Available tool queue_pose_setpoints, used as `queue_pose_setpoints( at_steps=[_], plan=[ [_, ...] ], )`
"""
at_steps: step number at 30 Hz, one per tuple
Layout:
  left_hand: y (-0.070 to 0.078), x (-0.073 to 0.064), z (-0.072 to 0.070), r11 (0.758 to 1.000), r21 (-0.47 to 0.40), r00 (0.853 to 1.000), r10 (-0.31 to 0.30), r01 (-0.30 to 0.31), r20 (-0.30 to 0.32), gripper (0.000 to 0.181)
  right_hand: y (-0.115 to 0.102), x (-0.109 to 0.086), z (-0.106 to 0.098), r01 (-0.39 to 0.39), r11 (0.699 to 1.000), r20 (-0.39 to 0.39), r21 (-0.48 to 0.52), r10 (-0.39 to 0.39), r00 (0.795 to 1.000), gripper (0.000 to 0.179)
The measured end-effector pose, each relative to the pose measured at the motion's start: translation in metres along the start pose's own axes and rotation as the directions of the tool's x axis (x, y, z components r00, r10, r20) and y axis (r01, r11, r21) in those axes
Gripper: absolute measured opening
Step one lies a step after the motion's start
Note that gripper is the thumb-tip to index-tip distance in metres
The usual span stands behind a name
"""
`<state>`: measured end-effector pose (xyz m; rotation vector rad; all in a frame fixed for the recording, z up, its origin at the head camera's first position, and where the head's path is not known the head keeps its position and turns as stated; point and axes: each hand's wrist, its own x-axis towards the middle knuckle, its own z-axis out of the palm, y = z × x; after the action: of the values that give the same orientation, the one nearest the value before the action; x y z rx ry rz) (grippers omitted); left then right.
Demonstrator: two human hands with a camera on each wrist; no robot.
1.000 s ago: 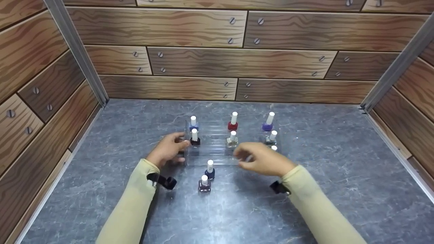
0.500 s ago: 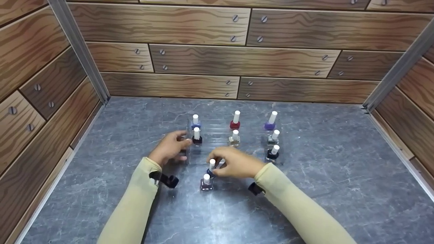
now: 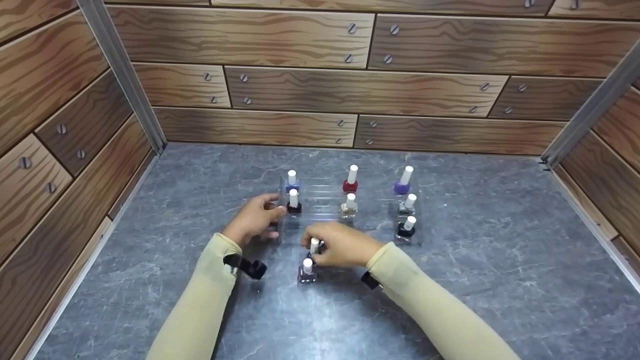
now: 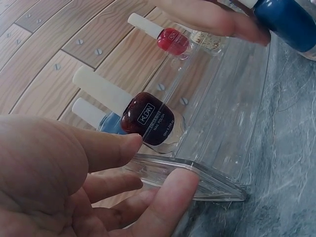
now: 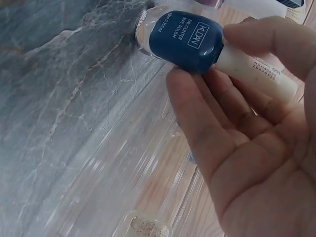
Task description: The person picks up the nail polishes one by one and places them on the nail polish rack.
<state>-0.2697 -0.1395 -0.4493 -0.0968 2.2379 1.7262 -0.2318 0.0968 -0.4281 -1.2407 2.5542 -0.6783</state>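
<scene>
My right hand point(image 3: 345, 245) pinches a dark blue nail polish bottle point(image 5: 190, 39) by its neck and white cap, thumb on one side and fingers on the other. Just in front of it a dark purplish nail polish bottle point(image 3: 307, 273) stands on the table. My left hand point(image 3: 255, 217) holds the left side panel of a clear stepped rack point(image 4: 217, 185), its thumb close to a dark red nail polish bottle point(image 4: 148, 118). On the rack's left also stands a light blue bottle point(image 3: 292, 186), partly hidden in the left wrist view.
On the rack's middle are a red bottle point(image 3: 350, 185) and a clear glittery one point(image 3: 349, 207). Its right side carries a purple bottle point(image 3: 402, 187), a greyish glitter bottle point(image 3: 406, 208) and a black one point(image 3: 405, 230). Wood-patterned walls point(image 3: 290, 85) enclose the grey marbled table point(image 3: 500, 250).
My right hand has moved left from the rack's front right to the dark blue bottle and taken hold of it. The left hand stays at the rack's side.
</scene>
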Motion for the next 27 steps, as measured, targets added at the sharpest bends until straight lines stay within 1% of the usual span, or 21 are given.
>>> queue_pose_setpoints(
  at_steps=[6,10,19,22,27],
  plan=[
    [0.000,0.001,0.001,1.000,-0.012,1.000,0.009,-0.009,0.001,0.062,0.004,-0.001,0.002,0.018,1.000,0.004,-0.018,-0.018,1.000,0.022],
    [0.000,0.000,0.001,1.000,-0.021,1.000,0.003,-0.003,-0.001,0.062,0.006,-0.001,0.003,-0.001,1.000,-0.015,-0.030,0.001,1.000,0.016],
    [-0.001,0.001,0.000,1.000,-0.011,1.000,-0.017,0.017,-0.014,0.060,0.005,0.002,0.011,0.002,1.000,-0.031,0.011,-0.002,1.000,0.015],
    [0.000,0.000,0.000,1.000,-0.011,1.000,-0.018,0.018,-0.007,0.060,0.005,0.002,0.013,-0.026,1.000,-0.037,0.007,0.026,0.999,0.017],
    [0.000,0.001,0.000,1.000,-0.012,1.000,-0.013,0.013,-0.001,0.061,0.006,0.001,0.012,-0.068,0.997,-0.018,0.019,0.069,0.997,0.018]
  ],
)
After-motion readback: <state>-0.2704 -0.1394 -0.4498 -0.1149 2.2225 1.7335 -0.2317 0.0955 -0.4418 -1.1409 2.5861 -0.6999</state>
